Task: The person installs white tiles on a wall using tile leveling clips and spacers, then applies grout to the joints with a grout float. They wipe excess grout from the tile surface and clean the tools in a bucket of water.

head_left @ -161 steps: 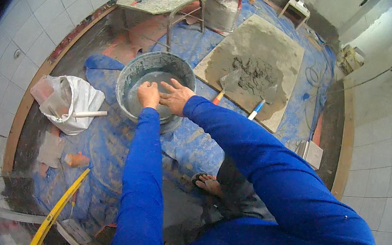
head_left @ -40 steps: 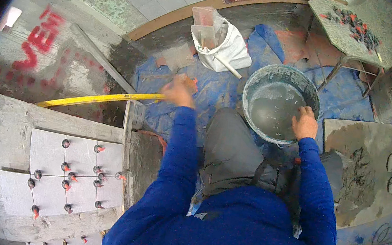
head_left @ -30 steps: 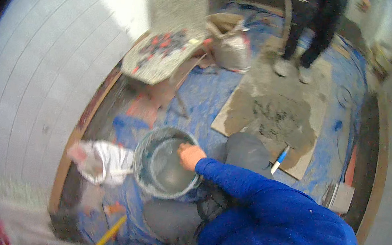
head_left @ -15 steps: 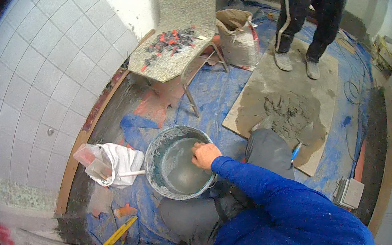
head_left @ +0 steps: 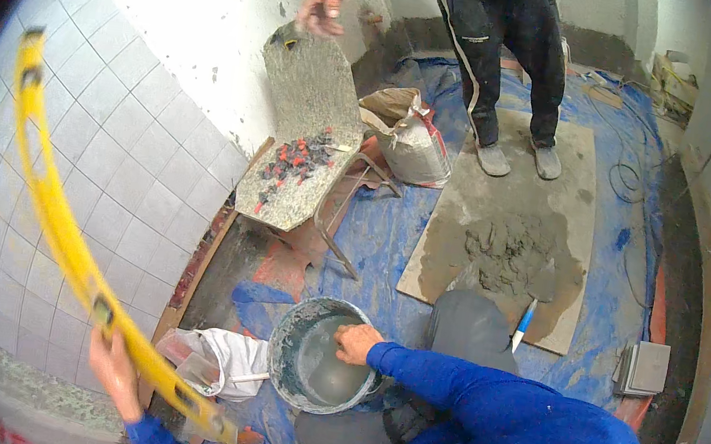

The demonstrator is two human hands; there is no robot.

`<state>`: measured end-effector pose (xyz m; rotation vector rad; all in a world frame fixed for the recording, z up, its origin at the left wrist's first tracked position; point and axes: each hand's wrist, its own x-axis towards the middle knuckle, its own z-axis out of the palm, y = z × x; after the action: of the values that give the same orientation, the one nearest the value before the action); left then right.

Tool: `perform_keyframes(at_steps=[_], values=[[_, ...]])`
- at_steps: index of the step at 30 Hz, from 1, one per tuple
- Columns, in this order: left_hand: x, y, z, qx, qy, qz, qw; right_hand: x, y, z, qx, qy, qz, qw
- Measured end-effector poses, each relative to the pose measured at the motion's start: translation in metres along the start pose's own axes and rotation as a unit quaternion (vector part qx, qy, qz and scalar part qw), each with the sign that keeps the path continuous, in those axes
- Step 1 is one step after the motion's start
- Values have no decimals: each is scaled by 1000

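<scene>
My left hand (head_left: 116, 367) is closed round a long yellow spirit level (head_left: 71, 234), which slants up in front of the tiled wall (head_left: 128, 138). Over the dark bucket (head_left: 276, 364) of greyish water (head_left: 327, 367), my right hand (head_left: 355, 344) has its fingers curled down. What those fingers hold, if anything, is hidden. Just left of the bucket lies a white sack (head_left: 239, 359) with clear plastic pieces at its mouth. A trowel with a blue handle (head_left: 526, 321) rests at the wet mortar (head_left: 513, 252) on a board (head_left: 579, 193), right of my knee.
A co-worker (head_left: 508, 53) stands on the board's far end, one hand (head_left: 322, 4) reaching over a speckled chair (head_left: 317, 73) strewn with red and black bits (head_left: 296, 160). An open bag (head_left: 415, 145) stands beside it. Grey tiles (head_left: 643, 368) are stacked at right on blue sheeting (head_left: 363, 232).
My left hand has lifted the spirit level from low at the bottom edge up against the tiled wall. The co-worker's arm has come into view above the chair. My right hand stays at the bucket.
</scene>
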<state>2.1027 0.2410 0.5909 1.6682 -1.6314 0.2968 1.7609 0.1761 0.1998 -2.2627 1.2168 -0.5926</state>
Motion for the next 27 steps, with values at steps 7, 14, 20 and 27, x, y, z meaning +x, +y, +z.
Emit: perform_keyframes(at_steps=[7,14,20,27], values=[[193,137,123,25,-35,52,998,-35,33,-64,299,255,31,919],[369,180,231,-158,-180,-15,971,-179,196,-131,262,505,301,766],[391,234,348,-242,-239,9,940,-291,274,-69,69,323,647,687],[340,248,447,-214,-239,65,945,-325,299,6,30,220,694,685]])
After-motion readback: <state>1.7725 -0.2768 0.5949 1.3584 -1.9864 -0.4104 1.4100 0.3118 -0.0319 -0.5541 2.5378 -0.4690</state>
